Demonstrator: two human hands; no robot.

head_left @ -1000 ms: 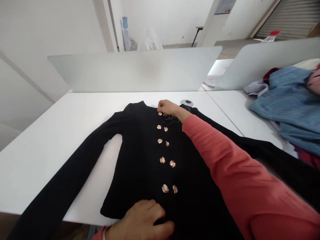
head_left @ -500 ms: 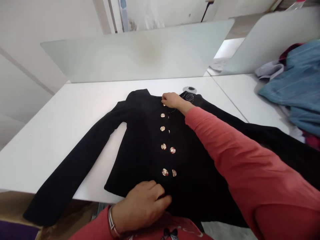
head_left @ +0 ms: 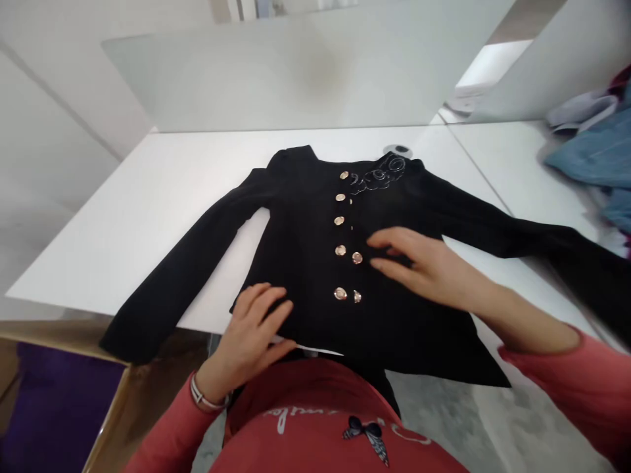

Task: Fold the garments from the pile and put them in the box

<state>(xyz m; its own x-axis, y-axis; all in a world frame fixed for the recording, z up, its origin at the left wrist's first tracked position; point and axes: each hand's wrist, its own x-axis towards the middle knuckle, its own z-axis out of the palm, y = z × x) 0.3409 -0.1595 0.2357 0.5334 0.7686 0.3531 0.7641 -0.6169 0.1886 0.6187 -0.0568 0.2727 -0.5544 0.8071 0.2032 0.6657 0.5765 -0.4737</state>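
A black jacket [head_left: 305, 249] lies spread on the white table, sleeves stretched out to both sides and its lower hem over the front edge. Gold buttons [head_left: 340, 221] run down its front in two rows, and a silver-lined flower trim [head_left: 379, 175] sits below the neckline at right. My left hand [head_left: 259, 328] rests at the lower left hem, fingers spread. Over the right front, beside the lower buttons, is my right hand [head_left: 419, 263], thumb and fingers apart with nothing between them; whether it touches the cloth I cannot tell.
A frosted partition [head_left: 276, 79] stands along the back of the white table [head_left: 98, 197]. Blue denim clothes [head_left: 591, 154] are piled at far right. A round grey-white disc [head_left: 397, 151] lies behind the collar. An open carton with purple cloth [head_left: 64, 401] stands below the table at left.
My right hand has left the top of the button front and come down toward the lower right, its fingers opening. My left hand has shifted left along the hem and spread.
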